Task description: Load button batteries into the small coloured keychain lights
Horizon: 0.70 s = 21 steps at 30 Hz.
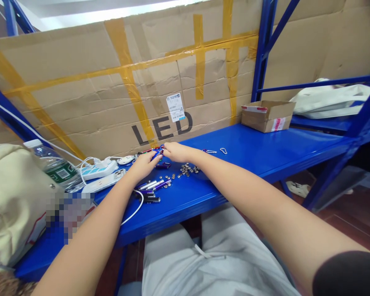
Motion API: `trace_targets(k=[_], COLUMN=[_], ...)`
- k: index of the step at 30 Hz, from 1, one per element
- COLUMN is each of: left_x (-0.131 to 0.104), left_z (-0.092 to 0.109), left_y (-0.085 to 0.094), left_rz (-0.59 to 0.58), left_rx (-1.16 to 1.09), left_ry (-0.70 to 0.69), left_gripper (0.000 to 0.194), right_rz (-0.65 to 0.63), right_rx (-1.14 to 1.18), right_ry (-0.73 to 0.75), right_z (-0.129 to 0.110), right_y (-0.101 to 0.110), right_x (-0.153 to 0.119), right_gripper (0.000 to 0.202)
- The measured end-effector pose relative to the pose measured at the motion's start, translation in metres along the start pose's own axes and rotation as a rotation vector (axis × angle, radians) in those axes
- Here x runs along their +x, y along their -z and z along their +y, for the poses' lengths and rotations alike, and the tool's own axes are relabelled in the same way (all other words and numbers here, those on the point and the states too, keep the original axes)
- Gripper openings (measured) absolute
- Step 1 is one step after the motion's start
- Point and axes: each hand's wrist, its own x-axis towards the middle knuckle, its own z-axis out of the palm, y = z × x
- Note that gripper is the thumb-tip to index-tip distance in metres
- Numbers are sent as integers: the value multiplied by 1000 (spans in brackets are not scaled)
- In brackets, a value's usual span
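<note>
My left hand is closed with its fingertips on a small shiny blue piece near the back of the table. Right beside it, my right hand pinches at the far end of the same piece; its exact kind is too small to make out. Several slim metal tubes, silver, purple and black, lie in front of the hands. A loose heap of small round silver button cells is spread near my right forearm. To the right lie silver carabiner clips.
On the blue table stand an open cardboard box, a white power strip, a phone, a water bottle and a cream bag. A white cable loops near the tubes. Behind rises a large taped carton.
</note>
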Motion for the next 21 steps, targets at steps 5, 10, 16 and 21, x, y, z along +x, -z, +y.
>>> trace_targets(k=[5, 10, 16, 21], left_x=[-1, -2, -1, 2], left_z=[-2, 2, 7, 6], left_y=[0, -5, -12, -13], left_rz=[-9, 8, 52, 79], left_rx=[10, 6, -29, -123], left_ry=[-11, -19, 1, 86], left_gripper=[42, 40, 35, 43], right_rz=[-42, -129, -164, -179], right_rx=[39, 105, 114, 141], right_ry=[-32, -32, 11, 19], right_z=[-2, -2, 4, 5], right_y=[-1, 1, 3, 2], right_x=[-1, -4, -2, 0], right_gripper=[23, 28, 39, 44])
